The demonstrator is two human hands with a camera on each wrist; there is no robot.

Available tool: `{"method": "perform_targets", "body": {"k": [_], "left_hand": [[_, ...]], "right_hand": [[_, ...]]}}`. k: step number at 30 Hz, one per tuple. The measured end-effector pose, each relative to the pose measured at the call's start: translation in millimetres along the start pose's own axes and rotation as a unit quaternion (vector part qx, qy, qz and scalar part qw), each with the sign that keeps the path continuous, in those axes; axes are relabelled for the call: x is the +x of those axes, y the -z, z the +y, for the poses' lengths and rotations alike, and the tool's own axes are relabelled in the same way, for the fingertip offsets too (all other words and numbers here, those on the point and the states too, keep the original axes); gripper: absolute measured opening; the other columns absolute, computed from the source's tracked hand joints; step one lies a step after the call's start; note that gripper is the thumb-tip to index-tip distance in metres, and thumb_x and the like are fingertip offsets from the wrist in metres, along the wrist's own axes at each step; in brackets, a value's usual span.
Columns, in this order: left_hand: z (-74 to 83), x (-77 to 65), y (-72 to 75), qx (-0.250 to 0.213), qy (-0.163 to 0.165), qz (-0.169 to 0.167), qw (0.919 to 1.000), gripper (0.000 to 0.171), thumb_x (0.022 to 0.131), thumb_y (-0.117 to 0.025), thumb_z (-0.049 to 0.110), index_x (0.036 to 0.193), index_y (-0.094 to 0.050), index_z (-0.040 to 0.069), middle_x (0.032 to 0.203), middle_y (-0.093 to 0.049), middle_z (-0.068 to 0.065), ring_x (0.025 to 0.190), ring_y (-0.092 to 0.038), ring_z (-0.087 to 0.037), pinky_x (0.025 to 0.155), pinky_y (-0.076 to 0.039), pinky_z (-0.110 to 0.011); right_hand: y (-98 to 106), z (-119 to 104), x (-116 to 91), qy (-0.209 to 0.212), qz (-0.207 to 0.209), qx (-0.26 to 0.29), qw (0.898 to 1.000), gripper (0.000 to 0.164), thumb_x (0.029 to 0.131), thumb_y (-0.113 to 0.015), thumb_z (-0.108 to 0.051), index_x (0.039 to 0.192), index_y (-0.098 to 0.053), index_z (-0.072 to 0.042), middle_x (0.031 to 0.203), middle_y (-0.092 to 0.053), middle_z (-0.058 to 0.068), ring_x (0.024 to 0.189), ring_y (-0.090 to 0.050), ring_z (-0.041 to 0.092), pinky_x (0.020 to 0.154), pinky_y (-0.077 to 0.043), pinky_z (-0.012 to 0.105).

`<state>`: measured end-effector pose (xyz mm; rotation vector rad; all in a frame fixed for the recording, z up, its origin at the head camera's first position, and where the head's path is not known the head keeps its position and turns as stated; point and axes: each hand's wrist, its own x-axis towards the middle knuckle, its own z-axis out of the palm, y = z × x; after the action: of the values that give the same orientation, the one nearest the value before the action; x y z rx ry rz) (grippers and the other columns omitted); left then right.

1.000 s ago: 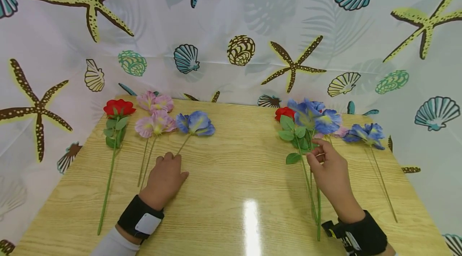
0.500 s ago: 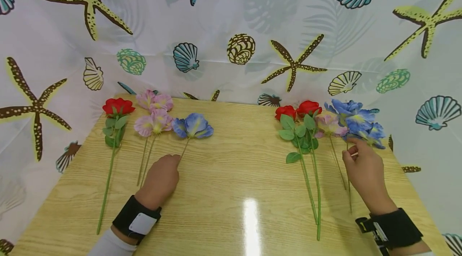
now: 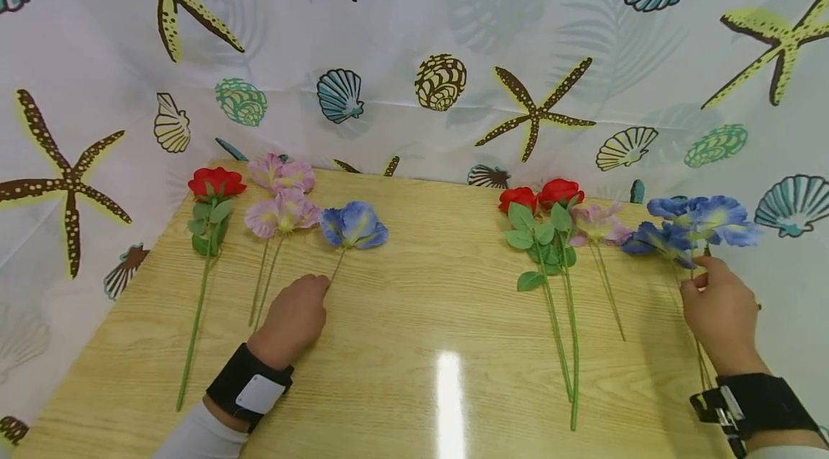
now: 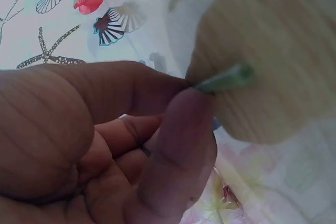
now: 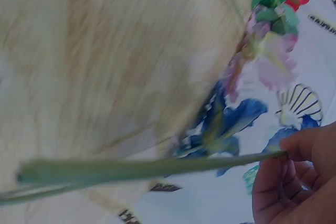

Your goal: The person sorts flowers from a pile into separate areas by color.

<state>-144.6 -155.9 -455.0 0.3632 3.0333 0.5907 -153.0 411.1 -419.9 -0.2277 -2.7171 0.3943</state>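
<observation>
My right hand [image 3: 722, 311] pinches the stem of a blue artificial flower [image 3: 724, 220] at the table's right edge. A second blue flower [image 3: 654, 239] lies right beside it, partly overlapped. In the right wrist view, the held green stem [image 5: 131, 172] runs out from between thumb and fingers. On the left, my left hand [image 3: 291, 319] pinches the stem of another blue flower [image 3: 354, 225] between thumb and finger. The cut end of that stem [image 4: 228, 78] pokes out past the fingertips in the left wrist view.
Left of the left hand lie two pink flowers [image 3: 283, 213] and a red rose [image 3: 216, 183]. Two red roses [image 3: 560, 192] with green leaves and a pink flower [image 3: 597, 223] lie left of the right hand. A patterned cloth [image 3: 388, 34] hangs behind the wooden table [image 3: 421, 286].
My right hand has carried its blue flower rightward, from over the red roses to beside the other blue flower. My left hand has shifted slightly, still pinching its flower's stem.
</observation>
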Motion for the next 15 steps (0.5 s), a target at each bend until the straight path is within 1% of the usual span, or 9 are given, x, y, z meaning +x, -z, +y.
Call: {"method": "perform_targets", "body": {"k": [2, 5, 7, 11, 15], "left_hand": [[1.2, -0.3, 1.2, 0.001, -0.001, -0.005, 1.0000, 0.027, 0.084, -0.047, -0.010, 0.108, -0.059, -0.007, 0.089, -0.058, -0.018, 0.081, -0.057, -0.033, 0.066, -0.046, -0.043], [1.6, -1.1, 2.1, 0.005, -0.002, -0.003, 1.0000, 0.025, 0.084, -0.048, -0.010, 0.106, -0.059, -0.007, 0.087, -0.057, -0.017, 0.079, -0.056, -0.033, 0.065, -0.046, -0.042], [1.5, -1.6, 1.9, 0.009, -0.003, -0.001, 1.0000, 0.024, 0.083, -0.049, -0.010, 0.104, -0.059, -0.007, 0.087, -0.057, -0.017, 0.080, -0.056, -0.033, 0.066, -0.046, -0.042], [1.7, -1.4, 0.4, 0.012, -0.004, 0.002, 0.9999, 0.024, 0.081, -0.051, -0.009, 0.103, -0.060, -0.006, 0.089, -0.058, -0.017, 0.083, -0.056, -0.034, 0.070, -0.046, -0.043], [0.7, -0.9, -0.6, 0.011, -0.002, 0.000, 0.9999, 0.025, 0.081, -0.051, -0.008, 0.105, -0.059, -0.007, 0.092, -0.058, -0.018, 0.085, -0.057, -0.034, 0.071, -0.046, -0.044]], "right_hand": [[0.0, 9.1, 3.2, -0.005, -0.006, -0.010, 1.000, 0.037, 0.088, -0.048, -0.001, 0.123, -0.045, 0.013, 0.084, -0.055, 0.027, 0.040, -0.035, 0.021, 0.039, -0.024, 0.033], [-3.2, 22.6, 8.6, 0.001, -0.014, -0.024, 1.000, 0.037, 0.088, -0.049, -0.001, 0.122, -0.046, 0.014, 0.083, -0.056, 0.027, 0.041, -0.037, 0.020, 0.040, -0.027, 0.033], [-6.3, 32.2, 12.1, 0.004, -0.027, -0.028, 0.999, 0.036, 0.088, -0.050, -0.001, 0.121, -0.046, 0.014, 0.083, -0.056, 0.028, 0.042, -0.041, 0.021, 0.040, -0.029, 0.033], [-11.7, 50.7, 15.4, 0.009, -0.052, -0.027, 0.998, 0.038, 0.088, -0.052, -0.002, 0.121, -0.044, 0.015, 0.083, -0.055, 0.029, 0.046, -0.046, 0.024, 0.041, -0.033, 0.035], [-19.3, 64.8, 15.0, 0.013, -0.072, -0.026, 0.997, 0.040, 0.087, -0.053, -0.002, 0.121, -0.042, 0.017, 0.080, -0.055, 0.027, 0.048, -0.047, 0.024, 0.042, -0.033, 0.034]]}}
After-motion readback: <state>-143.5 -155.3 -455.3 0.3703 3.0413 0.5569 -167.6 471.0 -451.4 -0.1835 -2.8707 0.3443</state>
